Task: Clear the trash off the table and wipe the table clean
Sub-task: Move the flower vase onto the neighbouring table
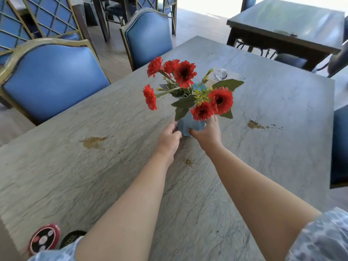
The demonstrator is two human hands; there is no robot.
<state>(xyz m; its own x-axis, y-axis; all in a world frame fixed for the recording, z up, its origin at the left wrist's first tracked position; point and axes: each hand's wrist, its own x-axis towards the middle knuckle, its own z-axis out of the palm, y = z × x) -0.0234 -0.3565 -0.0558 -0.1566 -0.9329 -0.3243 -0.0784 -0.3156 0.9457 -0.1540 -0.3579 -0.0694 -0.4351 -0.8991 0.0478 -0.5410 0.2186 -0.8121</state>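
Note:
A blue vase (190, 127) with red flowers (184, 72) stands near the middle of the grey stone table (94, 176). My left hand (168, 140) grips its left side and my right hand (208, 133) grips its right side. Brown stains mark the tabletop: one at the left (93, 142), a small one by my left wrist (188, 162), one at the right (255, 125). A crumpled white tissue (221, 74) lies on a flat card (232, 75) behind the flowers, partly hidden by them.
Two blue padded chairs (50, 80) (148, 36) stand along the table's left side, another (339, 146) at the right edge. A red and black round device (44, 239) and a black round holder (72, 238) sit at the near left corner. Another table (290, 21) stands behind.

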